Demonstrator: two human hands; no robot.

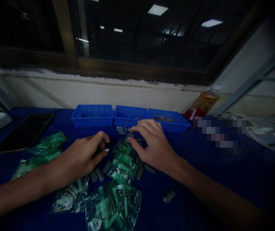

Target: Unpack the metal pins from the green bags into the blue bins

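Observation:
My left hand [84, 155] is closed, with a small metal piece [106, 150] pinched at its fingertips. Across from it, my right hand [153, 144] has its thumb and fingers apart around a small cluster of short grey metal pieces [121, 130]. Whether its fingertips touch any of them is unclear. Between the hands lies a clear plastic bag with green parts [124, 160]. Nearer to me is another bag of green parts and thin metal pins [114, 205]. Loose metal blocks [99, 175] lie beside the left wrist, partly in shadow.
Blue bins [91, 122] stand in a row against the wall; the right one [183, 123] holds thin metal pins. More green bags [53, 141] and a phone [23, 133] lie left. A single metal block [169, 196] is front right. A bottle [206, 101] leans behind the bins.

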